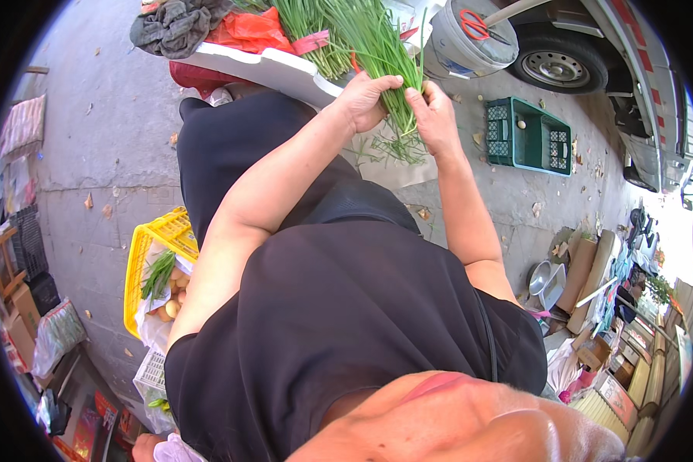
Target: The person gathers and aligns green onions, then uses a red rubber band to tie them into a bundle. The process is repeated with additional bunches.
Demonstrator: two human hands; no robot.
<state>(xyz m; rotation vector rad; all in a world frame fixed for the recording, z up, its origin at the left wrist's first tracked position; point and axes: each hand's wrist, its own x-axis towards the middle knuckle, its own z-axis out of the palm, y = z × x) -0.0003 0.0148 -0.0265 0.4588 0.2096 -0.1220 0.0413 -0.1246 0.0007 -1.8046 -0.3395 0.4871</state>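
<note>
A bunch of long green leafy stalks, probably garlic chives (375,49), lies over the edge of a white foam box lid or tray (283,72). My left hand (369,101) is closed around the bunch near its lower end, with the thumb on top. On the other side, my right hand (433,115) pinches stalks between thumb and fingers, close to the left. Further bundles of stalks (306,26) lie behind, one with a pink band (310,42). Loose green trimmings (395,151) are scattered below my hands. Whether the hands hold the same stalks is hard to tell.
Red-handled scissors (474,24) lie on a lidded white bucket (459,49). A green plastic crate (531,141) stands on the pavement near a vehicle wheel (556,67). At my left are a yellow crate (133,277) with onions or potatoes and greens, and a red plastic bag (245,32) beside dark cloth (170,29).
</note>
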